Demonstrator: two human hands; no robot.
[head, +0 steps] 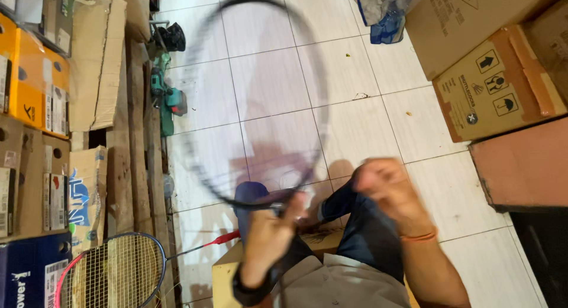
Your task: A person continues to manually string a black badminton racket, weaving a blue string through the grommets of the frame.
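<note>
My left hand [269,234] grips the throat of a dark racket frame [198,65], whose blurred oval hoop stands up over the tiled floor with no visible strings. My right hand [384,187] hovers just right of the frame's base, blurred, fingers curled loosely, with an orange band on the wrist; whether it holds anything is unclear. My knees in dark trousers sit below both hands.
A strung racket [115,272] with a pink and blue frame lies at the lower left. Cardboard boxes [491,77] stand at the right, stacked cartons [35,77] on the left. A green power tool [165,98] rests by a wooden pallet. A small box [228,272] sits under my arms.
</note>
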